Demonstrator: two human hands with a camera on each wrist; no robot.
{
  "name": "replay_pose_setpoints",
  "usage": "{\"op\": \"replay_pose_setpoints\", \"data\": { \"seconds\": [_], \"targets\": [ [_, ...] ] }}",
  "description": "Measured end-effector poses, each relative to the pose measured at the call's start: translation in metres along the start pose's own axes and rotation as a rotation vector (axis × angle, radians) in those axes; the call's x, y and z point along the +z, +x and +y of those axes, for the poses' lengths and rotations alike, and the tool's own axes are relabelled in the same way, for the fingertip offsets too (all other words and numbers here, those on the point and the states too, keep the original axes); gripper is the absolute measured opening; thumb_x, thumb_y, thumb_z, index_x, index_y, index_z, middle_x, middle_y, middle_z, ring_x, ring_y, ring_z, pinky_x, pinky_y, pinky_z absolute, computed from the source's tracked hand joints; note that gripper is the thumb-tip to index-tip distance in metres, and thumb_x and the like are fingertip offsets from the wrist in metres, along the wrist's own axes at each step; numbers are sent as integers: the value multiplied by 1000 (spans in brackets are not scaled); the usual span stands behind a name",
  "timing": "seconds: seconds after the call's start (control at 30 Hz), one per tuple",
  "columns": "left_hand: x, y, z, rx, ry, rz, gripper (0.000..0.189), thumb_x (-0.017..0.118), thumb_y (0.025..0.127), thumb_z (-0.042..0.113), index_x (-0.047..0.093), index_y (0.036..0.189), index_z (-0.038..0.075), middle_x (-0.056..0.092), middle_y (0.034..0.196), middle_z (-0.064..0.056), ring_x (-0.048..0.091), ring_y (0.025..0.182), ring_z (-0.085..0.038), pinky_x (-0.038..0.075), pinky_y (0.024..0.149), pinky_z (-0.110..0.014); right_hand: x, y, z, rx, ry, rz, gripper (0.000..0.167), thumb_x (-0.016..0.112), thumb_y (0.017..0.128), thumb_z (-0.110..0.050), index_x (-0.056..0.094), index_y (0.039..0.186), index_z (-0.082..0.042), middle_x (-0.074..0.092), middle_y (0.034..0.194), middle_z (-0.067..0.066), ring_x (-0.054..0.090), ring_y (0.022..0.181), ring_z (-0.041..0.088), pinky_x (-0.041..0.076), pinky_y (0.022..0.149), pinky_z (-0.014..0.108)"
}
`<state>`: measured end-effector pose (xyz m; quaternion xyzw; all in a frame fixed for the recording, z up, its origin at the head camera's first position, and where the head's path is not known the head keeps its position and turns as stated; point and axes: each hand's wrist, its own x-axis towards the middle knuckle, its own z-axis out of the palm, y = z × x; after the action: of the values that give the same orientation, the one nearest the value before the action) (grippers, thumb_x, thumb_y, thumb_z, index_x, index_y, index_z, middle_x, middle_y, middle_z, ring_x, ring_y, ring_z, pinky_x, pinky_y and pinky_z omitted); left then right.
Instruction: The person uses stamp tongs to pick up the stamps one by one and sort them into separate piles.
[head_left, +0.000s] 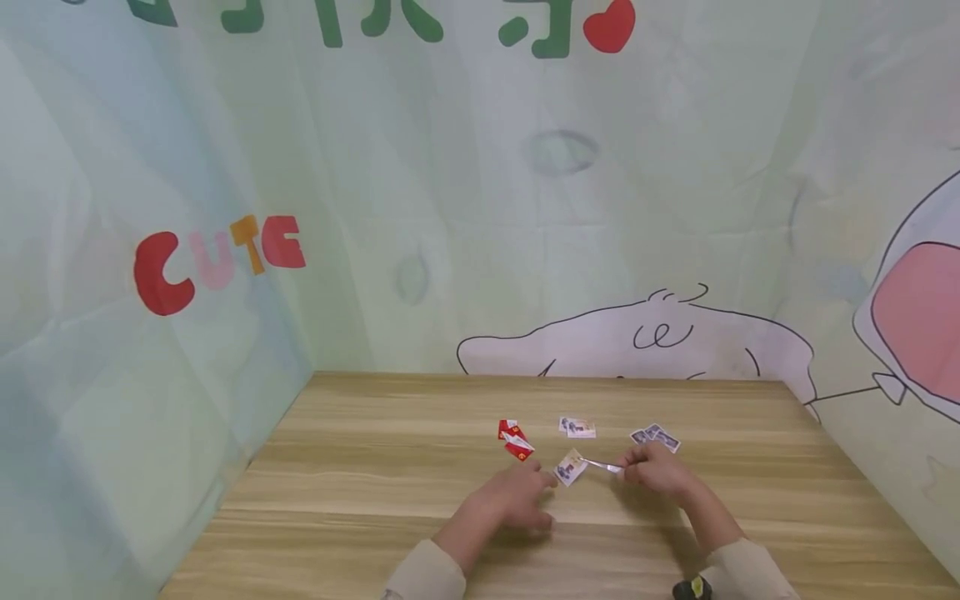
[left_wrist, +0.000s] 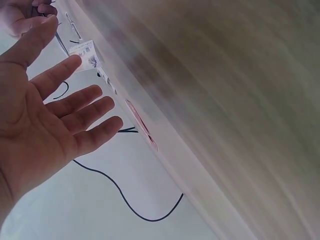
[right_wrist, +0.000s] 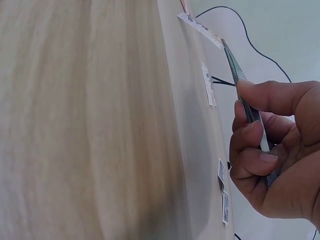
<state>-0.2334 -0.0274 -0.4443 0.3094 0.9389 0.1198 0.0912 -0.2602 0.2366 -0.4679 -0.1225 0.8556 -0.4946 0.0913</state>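
Observation:
My right hand [head_left: 658, 468] grips a pair of metal tweezers [right_wrist: 254, 117], thumb on one side and curled fingers on the other. The tweezers' tips meet the upper edge of a small stamp [head_left: 572, 467] with a pale border and a printed picture, held tilted over the wooden table. My left hand [head_left: 517, 497] is near the stamp's lower left corner, palm facing in. Its fingers are spread and nearly straight in the left wrist view, with the index fingertip [left_wrist: 75, 61] overlapping the stamp there.
Red stamps [head_left: 516, 440] lie overlapped on the table to the left. Two pale stamps [head_left: 579, 427] sit farther back, and several grey ones [head_left: 657, 437] lie just beyond my right hand. A printed cloth backdrop [head_left: 480, 208] stands behind the wooden table [head_left: 360, 467].

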Motion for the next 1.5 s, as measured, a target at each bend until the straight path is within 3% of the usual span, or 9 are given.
{"op": "replay_pose_setpoints", "data": {
  "seconds": [0.53, 0.83, 1.07, 1.33, 1.5],
  "targets": [
    [0, 5, 0, 11, 7, 35, 50, 75, 76, 36, 62, 119, 14, 54, 111, -3, 53, 101, -18, 45, 84, -34, 2, 8, 2, 55, 1, 141, 8, 60, 77, 4, 64, 83, 7, 45, 61, 0, 37, 54, 13, 31, 47, 23],
    [-1, 8, 1, 7, -19, 45, 47, 74, 77, 34, 62, 118, 15, 53, 113, -2, 51, 103, -17, 44, 86, -34, 1, 15, 7, 134, 55, 195, 13, 59, 78, 3, 62, 88, 10, 46, 61, 1, 38, 53, 12, 31, 47, 23],
    [4, 14, 2, 26, 20, 63, 47, 74, 77, 35, 63, 118, 14, 54, 111, -3, 52, 102, -17, 44, 86, -32, 2, 23, 16, 191, 141, 236, 13, 59, 76, 3, 60, 87, 10, 47, 61, 2, 39, 49, 12, 31, 44, 22],
    [7, 16, 2, 28, 16, 77, 46, 74, 77, 35, 63, 116, 14, 54, 112, -4, 52, 103, -17, 44, 86, -32, 3, 27, 19, 255, 126, 285, 8, 61, 79, -1, 58, 83, 5, 45, 60, 2, 39, 50, 13, 30, 44, 24],
    [9, 17, 1, 23, 8, 78, 45, 73, 77, 34, 63, 117, 14, 53, 116, -5, 51, 106, -19, 43, 88, -33, 4, 29, 18, 261, 130, 297, 11, 61, 81, -1, 59, 86, 9, 44, 59, 1, 37, 48, 11, 30, 44, 24]
  ]
}}
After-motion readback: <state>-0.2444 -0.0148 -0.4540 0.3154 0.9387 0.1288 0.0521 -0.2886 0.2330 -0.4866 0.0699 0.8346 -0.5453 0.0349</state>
